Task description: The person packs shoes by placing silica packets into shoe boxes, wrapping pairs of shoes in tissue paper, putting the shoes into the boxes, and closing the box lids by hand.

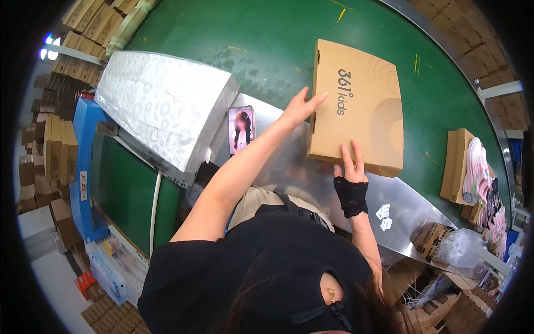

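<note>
A closed brown cardboard shoebox [364, 119], with dark printing on its lid, lies on the green conveyor belt and reaches over the metal edge. My left hand [301, 109] is at its left side with spread fingers, one digit touching the lid's edge. At the near edge is my right hand [352, 164], in a black lace fingerless glove. Its fingers stretch over the lid and its thumb sits against the near side, gripping the edge. A phone [241, 129] with a lit screen lies by my left forearm.
Left of me stands a big carton topped with patterned white wrapping [161, 100]. A blue frame [83, 167] is beyond it. At right, an open shoebox [457, 161] stands by pink and white shoes [479, 167]. A plastic bag [453, 247] and stickers [384, 217] are on the metal ledge [409, 209].
</note>
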### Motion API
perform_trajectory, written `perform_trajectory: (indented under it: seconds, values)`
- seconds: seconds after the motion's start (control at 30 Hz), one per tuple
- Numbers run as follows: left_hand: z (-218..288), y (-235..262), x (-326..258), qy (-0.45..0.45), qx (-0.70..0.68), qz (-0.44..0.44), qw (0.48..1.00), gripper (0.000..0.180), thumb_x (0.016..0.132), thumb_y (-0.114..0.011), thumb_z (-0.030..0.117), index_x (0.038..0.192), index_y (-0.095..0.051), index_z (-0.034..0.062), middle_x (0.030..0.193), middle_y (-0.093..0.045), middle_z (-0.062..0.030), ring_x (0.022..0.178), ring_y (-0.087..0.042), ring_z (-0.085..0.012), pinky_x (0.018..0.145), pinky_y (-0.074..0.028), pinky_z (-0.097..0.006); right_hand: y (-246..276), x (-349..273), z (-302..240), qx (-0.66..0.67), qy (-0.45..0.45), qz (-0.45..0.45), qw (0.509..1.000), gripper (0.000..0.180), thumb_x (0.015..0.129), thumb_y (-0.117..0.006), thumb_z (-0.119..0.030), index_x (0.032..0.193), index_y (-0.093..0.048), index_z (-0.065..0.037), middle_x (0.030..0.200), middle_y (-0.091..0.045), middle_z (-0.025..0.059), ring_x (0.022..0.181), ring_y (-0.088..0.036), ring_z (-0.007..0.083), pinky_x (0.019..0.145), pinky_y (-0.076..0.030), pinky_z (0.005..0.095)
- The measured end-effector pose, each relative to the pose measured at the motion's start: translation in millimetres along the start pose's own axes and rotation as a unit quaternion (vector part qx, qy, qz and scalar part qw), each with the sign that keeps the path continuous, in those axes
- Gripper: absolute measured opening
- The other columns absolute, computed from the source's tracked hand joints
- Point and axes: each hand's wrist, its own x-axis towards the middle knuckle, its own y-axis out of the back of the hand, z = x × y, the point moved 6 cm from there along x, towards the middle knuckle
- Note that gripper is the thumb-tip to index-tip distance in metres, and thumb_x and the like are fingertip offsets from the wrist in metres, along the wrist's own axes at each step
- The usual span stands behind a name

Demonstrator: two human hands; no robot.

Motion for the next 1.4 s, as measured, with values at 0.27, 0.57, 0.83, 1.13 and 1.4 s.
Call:
perform_trajectory:
  seconds: [0.27, 0.57, 0.83, 1.13, 1.4]
  values:
    - [-22, -32, 35, 0.108, -0.178, -0.178, 0.962, 0.080, 0.065, -0.061, 0.050, 0.123, -0.034, 0.0017, 0.115, -0.047, -0.0141, 0.105, -0.046, -0.0226, 0.085, -0.039, -0.035, -3, 7, 4, 0.022, -0.017, 0.044, 0.999, 0.059, 0.066, -0.059, -0.002, 0.121, -0.044, -0.016, 0.131, -0.034, 0.0041, 0.095, -0.055, 0.0282, 0.067, -0.051, 0.0341]
    - [4, -22, -16, -0.013, -0.228, -0.023, 0.973, 0.073, 0.064, -0.068, 0.033, 0.120, -0.035, -0.0011, 0.107, -0.052, -0.0152, 0.095, -0.052, -0.0210, 0.077, -0.044, -0.032, 30, -38, -9, 0.152, 0.040, 0.190, 0.969, 0.026, 0.071, -0.057, 0.005, 0.096, -0.060, -0.002, 0.095, -0.058, 0.0146, 0.061, -0.056, 0.0182, 0.052, -0.046, 0.0241]
    - [41, 141, -132, -0.176, -0.261, 0.056, 0.947, 0.045, 0.079, -0.048, 0.034, 0.104, -0.050, -0.0034, 0.092, -0.057, -0.0141, 0.079, -0.058, -0.0203, 0.065, -0.050, -0.031, 0, -83, 43, 0.196, -0.111, 0.053, 0.973, 0.022, 0.077, -0.055, -0.007, 0.099, -0.054, -0.003, 0.083, -0.058, 0.0081, 0.051, -0.047, 0.0166, 0.051, -0.041, 0.0262]
    - [13, 279, -329, -0.300, -0.343, 0.315, 0.833, 0.065, 0.077, -0.043, 0.046, 0.127, -0.029, 0.0065, 0.126, -0.035, -0.0139, 0.108, -0.042, -0.0299, 0.087, -0.038, -0.047, -38, -80, 53, 0.296, -0.130, -0.026, 0.946, 0.025, 0.077, -0.058, -0.010, 0.101, -0.056, -0.005, 0.080, -0.058, 0.0069, 0.054, -0.046, 0.0129, 0.056, -0.042, 0.0247]
    - [-95, 255, -264, -0.059, -0.585, 0.246, 0.771, 0.050, 0.080, -0.051, 0.034, 0.112, -0.043, -0.0032, 0.116, -0.046, -0.0221, 0.107, -0.044, -0.0378, 0.089, -0.035, -0.055, -54, -80, 47, 0.474, -0.256, -0.047, 0.841, 0.021, 0.086, -0.048, -0.014, 0.103, -0.054, -0.003, 0.081, -0.058, 0.0017, 0.059, -0.047, 0.0075, 0.054, -0.041, 0.0209]
